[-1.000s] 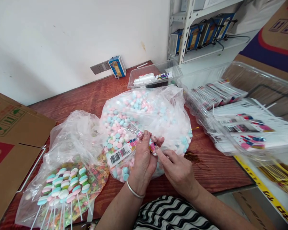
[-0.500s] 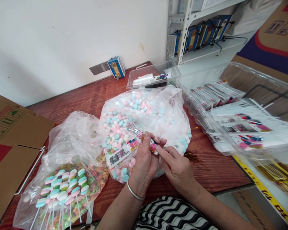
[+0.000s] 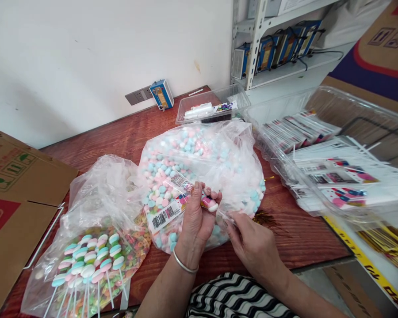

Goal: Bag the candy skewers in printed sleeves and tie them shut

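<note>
My left hand (image 3: 199, 216) is closed around a marshmallow skewer in a printed clear wrapper (image 3: 208, 202); a white marshmallow shows at its near end, and the wrapper's top pokes out past my thumb. My right hand (image 3: 255, 238) pinches the loose clear film at the wrapper's lower end, a little apart from my left. Whether a stick lies between those fingers is hidden. Beneath my hands, a large clear bag of pastel marshmallows (image 3: 162, 174) rests on the table. Another printed wrapper (image 3: 165, 217) lies on that bag, its far end behind my left hand.
Several marshmallow skewers (image 3: 89, 260) lie on a bag of gummy rings (image 3: 135, 243) at left. A clear bin (image 3: 305, 176) at right holds printed wrappers and white sticks. Behind are a smaller clear tray (image 3: 182, 110) and a blue device (image 3: 162, 95). A cardboard box (image 3: 29, 194) stands left.
My right hand has moved right and slightly down, away from my left hand, stretching the clear film between them. My left hand and the wrapped skewer have shifted slightly left.
</note>
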{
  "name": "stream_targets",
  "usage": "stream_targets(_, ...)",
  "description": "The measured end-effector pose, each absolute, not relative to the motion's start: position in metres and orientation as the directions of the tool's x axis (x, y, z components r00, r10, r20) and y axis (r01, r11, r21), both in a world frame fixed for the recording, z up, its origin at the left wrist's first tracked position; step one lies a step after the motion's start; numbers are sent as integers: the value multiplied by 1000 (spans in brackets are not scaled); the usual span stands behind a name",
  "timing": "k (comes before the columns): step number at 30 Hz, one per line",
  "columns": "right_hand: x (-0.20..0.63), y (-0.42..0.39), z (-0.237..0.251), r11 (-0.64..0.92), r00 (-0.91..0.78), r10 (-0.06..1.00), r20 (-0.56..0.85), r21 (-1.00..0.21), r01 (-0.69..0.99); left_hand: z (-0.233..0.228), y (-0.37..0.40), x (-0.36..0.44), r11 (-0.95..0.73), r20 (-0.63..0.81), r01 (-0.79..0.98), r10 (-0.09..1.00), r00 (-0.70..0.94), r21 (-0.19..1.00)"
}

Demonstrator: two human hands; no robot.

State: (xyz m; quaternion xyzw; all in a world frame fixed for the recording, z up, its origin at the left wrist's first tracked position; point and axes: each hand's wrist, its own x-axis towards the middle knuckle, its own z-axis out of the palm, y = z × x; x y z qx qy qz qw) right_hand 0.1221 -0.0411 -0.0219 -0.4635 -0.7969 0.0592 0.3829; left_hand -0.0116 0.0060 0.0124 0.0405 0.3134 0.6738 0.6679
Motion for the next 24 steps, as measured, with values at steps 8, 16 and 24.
stream_targets(8,115,-40,-26,606,-303,767,566,-481,634,10,-2,1,116,-286,-841,957,-47,528)
stream_targets(16,114,-34,-25,492,-174,864,472,-722,486,13,6,-10,99,-240,-856,970,-30,507)
stream_targets(24,110,-38,-26,667,-283,675,681,-401,628,25,28,-29,35,-278,-905,956,-93,424)
